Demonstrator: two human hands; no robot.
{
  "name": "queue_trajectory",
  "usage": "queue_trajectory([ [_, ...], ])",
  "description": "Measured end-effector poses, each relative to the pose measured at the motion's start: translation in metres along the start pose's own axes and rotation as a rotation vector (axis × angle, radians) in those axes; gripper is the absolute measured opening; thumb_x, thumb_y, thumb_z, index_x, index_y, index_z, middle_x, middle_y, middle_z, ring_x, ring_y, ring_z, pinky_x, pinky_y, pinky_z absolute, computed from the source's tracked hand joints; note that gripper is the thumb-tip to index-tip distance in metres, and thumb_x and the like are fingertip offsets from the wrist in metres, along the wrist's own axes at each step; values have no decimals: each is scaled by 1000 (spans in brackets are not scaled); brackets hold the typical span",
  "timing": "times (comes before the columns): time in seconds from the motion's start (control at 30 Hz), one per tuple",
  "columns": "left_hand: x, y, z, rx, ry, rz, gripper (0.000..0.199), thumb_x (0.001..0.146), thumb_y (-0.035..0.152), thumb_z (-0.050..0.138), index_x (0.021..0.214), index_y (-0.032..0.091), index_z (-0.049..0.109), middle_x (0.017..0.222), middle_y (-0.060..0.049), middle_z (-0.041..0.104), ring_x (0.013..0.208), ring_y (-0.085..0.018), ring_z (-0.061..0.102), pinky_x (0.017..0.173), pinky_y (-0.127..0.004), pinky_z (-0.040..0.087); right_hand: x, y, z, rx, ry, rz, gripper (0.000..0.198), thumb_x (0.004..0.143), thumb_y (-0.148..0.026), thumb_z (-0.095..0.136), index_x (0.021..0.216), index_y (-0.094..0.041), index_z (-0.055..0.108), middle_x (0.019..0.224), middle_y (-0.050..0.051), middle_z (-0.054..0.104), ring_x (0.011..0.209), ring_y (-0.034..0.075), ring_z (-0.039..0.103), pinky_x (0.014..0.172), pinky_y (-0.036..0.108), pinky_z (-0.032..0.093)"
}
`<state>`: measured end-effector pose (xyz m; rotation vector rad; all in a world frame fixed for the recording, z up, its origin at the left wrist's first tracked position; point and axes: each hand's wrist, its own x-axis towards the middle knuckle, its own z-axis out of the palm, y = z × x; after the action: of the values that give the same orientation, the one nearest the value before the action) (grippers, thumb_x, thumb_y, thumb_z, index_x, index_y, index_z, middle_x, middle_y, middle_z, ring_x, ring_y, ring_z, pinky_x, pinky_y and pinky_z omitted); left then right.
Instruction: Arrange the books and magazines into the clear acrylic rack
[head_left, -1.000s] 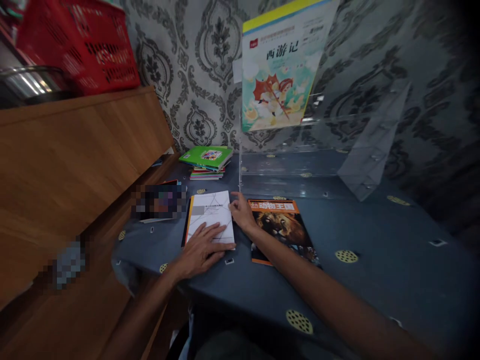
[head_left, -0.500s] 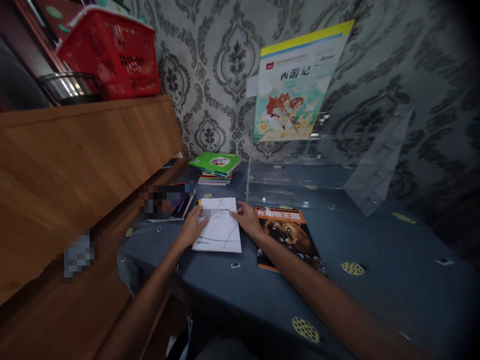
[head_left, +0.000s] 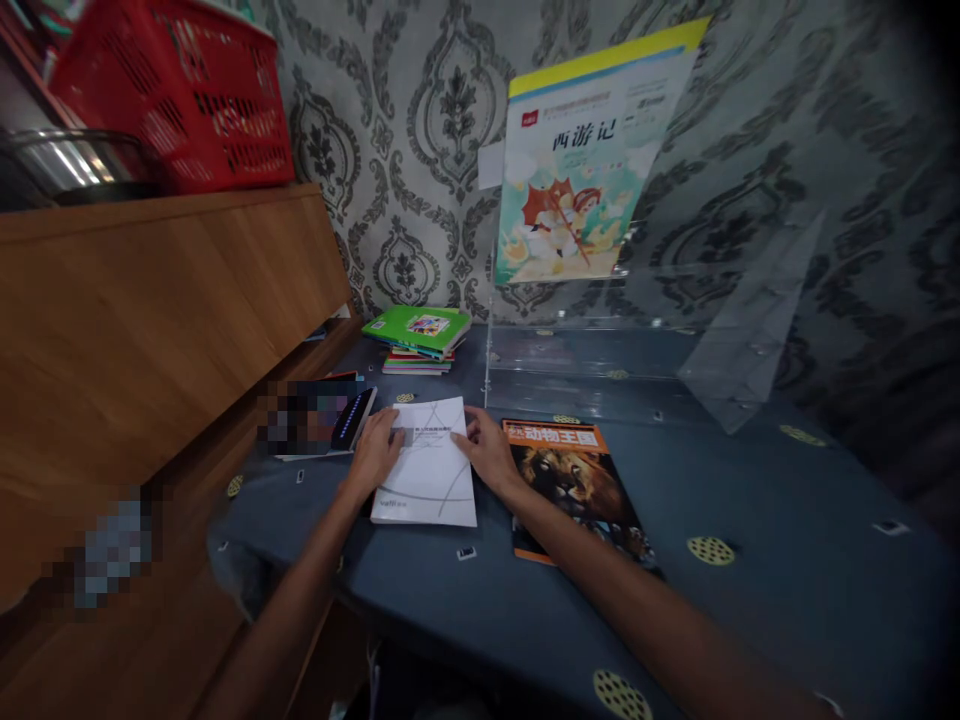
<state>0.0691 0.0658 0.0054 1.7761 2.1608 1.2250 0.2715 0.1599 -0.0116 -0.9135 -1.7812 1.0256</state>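
- One blue-clothed table [head_left: 757,530] spreads below the white book [head_left: 427,475].
- Clear rack [head_left: 750,330]: behind and right of the white book, a yellow-topped book [head_left: 577,165] upright in its upper tier.
- Red basket [head_left: 210,120]: far left and above the white book, contents hard to make out; steel bowl [head_left: 90,165] beside it.
- White book: between my hands, cover up.
- My left hand [head_left: 376,450] grips its left edge, my right hand [head_left: 486,450] its right, thumbs on the cover.

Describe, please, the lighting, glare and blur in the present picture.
Head view, lighting: dim, the right edge nearly black; head view, glare: on the metal basin, with glints on the clear acrylic rack; head view, blur: a mosaic hides part of the dark-covered book, and the smallest print on the white paperback is unreadable.
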Motion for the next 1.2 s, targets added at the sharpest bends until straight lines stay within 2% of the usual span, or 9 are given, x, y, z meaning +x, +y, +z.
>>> queue_trajectory([
  [0.23,29,6,1,-164,73,-146,35,80,12,58,113,17,65,110,-12,72,111,-28,64,103,-46,46,-4,-12,0,181,84,-113,48,80,-26,61,127,-18,53,74,-3,57,67,18,57,66,32,46],
  [0.37,36,6,-7,-337,59,-214,25,80,20,60,104,15,66,83,-6,70,84,-21,68,79,-32,53,-3,-17,-2,265,136,-110,45,82,-28,61,125,-19,53,73,-4,58,66,17,57,65,30,46],
  [0.47,30,10,-15,-488,-50,-254,27,82,38,62,95,15,66,60,3,58,49,-12,55,48,-22,45,-3,-20,-4,333,172,-85,44,81,-29,62,123,-20,53,72,-5,59,66,16,58,65,29,46],
  [0.57,21,16,-24,-635,-197,-306,41,76,51,68,93,14,66,55,6,52,35,-6,41,33,-17,31,-2,-23,-6,402,192,-50,44,78,-31,64,120,-20,53,71,-5,59,65,15,57,64,28,45],
  [0.63,17,20,-29,-799,-306,-375,46,70,51,77,94,14,66,59,4,57,37,-6,46,31,-15,32,-1,-26,-7,446,195,-22,45,76,-33,67,117,-20,54,69,-6,59,64,15,57,62,27,44],
  [0.73,15,23,-34,-1028,-400,-477,49,65,42,85,98,13,65,65,1,64,43,-8,56,35,-15,43,-1,-29,-8,507,185,51,43,73,-39,72,109,-20,58,64,-7,59,60,14,54,58,26,42],
  [0.93,16,27,-36,-1170,-398,-493,49,65,35,89,101,13,65,66,1,69,45,-8,61,36,-14,48,-3,-33,-10,618,88,223,42,64,-58,78,76,-20,63,60,-3,61,52,13,50,49,25,37],
  [1.03,16,31,-36,-1205,-380,-475,51,61,37,92,98,13,65,63,3,67,43,-8,60,35,-14,49,-5,-37,-11,632,71,229,45,63,-61,78,70,-19,65,59,-4,59,52,12,47,49,24,35],
  [1.2,14,36,-39,-1255,-350,-435,50,65,36,90,102,14,64,65,3,69,44,-8,62,38,-15,53,-6,-41,-12,645,7,209,47,65,-63,76,68,-18,65,57,-5,55,50,9,43,46,22,32],
])
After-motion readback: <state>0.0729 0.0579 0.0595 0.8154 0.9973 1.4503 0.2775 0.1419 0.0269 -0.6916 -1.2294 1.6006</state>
